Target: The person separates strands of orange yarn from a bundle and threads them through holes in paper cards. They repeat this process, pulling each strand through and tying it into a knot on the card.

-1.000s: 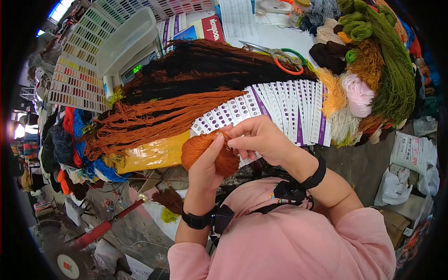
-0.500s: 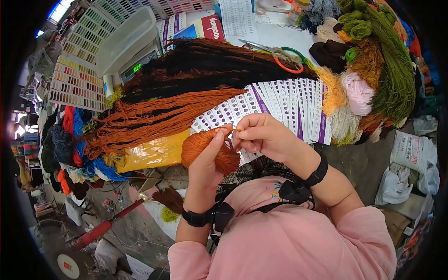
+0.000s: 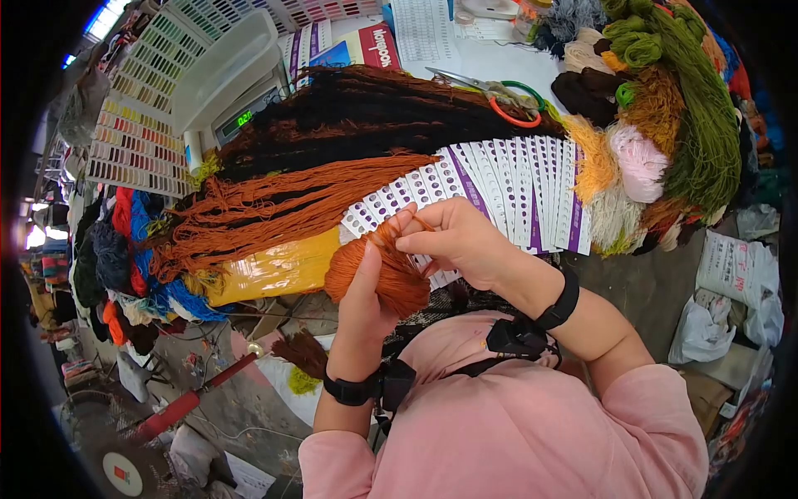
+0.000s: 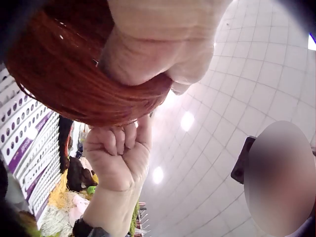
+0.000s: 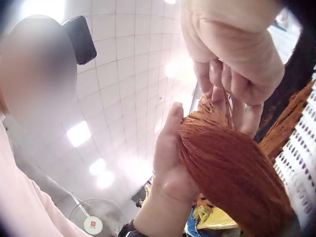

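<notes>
A rust-orange yarn skein (image 3: 399, 287) is bunched in my left hand (image 3: 362, 303), whose thumb lies along its side. In the right wrist view the skein (image 5: 232, 173) bulges below a gathered top. At that top, my right hand (image 3: 457, 241) pinches a strand (image 5: 228, 106) of the same yarn with curled fingers. The left wrist view shows the skein (image 4: 89, 94) spread under the left palm, with the right hand (image 4: 118, 153) just beyond it. Part of the left fingers is hidden behind the yarn.
Long rust yarn (image 3: 274, 208) and dark brown yarn (image 3: 366, 116) lie across the table. Purple-and-white cards (image 3: 507, 183) fan out beyond my hands. Scissors (image 3: 499, 100) lie on the dark yarn's right end. A scale (image 3: 245, 116) stands at left, coloured yarn heaps (image 3: 640, 158) at right.
The strand was drawn out rightward from the skein's top half a second ago. Now my right hand is back close against the top, with the strand looped by its fingers.
</notes>
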Available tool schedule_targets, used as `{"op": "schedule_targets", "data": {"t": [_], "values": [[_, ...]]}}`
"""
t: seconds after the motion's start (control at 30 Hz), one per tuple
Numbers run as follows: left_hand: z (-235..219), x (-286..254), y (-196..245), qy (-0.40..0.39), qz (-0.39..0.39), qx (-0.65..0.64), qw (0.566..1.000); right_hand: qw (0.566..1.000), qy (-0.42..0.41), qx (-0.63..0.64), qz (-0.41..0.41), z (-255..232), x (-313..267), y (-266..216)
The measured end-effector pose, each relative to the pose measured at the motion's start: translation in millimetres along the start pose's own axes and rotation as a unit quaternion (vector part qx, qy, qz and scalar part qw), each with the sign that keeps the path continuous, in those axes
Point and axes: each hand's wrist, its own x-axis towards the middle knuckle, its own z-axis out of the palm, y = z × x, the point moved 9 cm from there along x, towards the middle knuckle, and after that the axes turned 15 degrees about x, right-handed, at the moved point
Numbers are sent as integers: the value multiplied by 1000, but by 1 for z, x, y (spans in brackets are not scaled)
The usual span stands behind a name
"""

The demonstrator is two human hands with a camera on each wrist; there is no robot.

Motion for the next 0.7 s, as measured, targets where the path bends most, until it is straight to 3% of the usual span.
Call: {"op": "schedule_targets", "data": {"t": [0.3, 0.4, 0.5, 0.6, 0.7], "values": [[-6, -1, 4, 28, -9, -46, 999, 997, 12, 71, -24, -6, 2, 0], [1, 0, 8, -29, 6, -57, 998, 986, -52, 157, -1, -5, 0, 1], [-8, -2, 2, 27, -20, -93, 995, 980, -77, 183, 27, -6, -1, 3], [-7, -2, 1, 28, -16, -109, 994, 991, -37, 128, 13, -3, -2, 0], [-9, -1, 4, 39, -10, -56, 998, 999, -12, -48, 4, 9, -5, -8]]}}
